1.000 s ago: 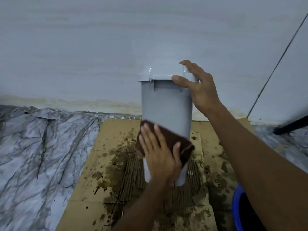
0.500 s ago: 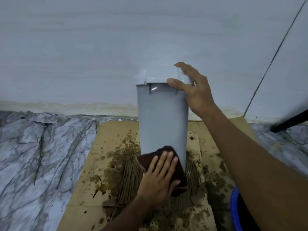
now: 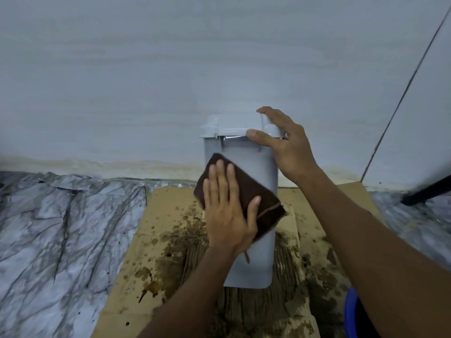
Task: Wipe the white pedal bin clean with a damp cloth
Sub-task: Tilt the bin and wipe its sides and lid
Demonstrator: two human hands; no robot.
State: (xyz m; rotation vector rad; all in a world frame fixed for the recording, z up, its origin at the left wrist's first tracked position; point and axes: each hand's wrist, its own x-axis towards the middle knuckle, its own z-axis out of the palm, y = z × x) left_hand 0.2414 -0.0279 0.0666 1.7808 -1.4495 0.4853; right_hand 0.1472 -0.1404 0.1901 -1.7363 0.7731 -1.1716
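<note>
Left hand (image 3: 227, 215), fingers flat, presses brown cloth (image 3: 246, 193) against bin (image 3: 253, 240) front, upper half. Right hand (image 3: 285, 145) clasps lid (image 3: 231, 126) edge. Bin upright at centre of stained cardboard (image 3: 156, 230). No legible writing.

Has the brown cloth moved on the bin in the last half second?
Yes. The brown cloth has gone up the bin, from near its base to nearer the lid.

No legible text (anywhere visible)
</note>
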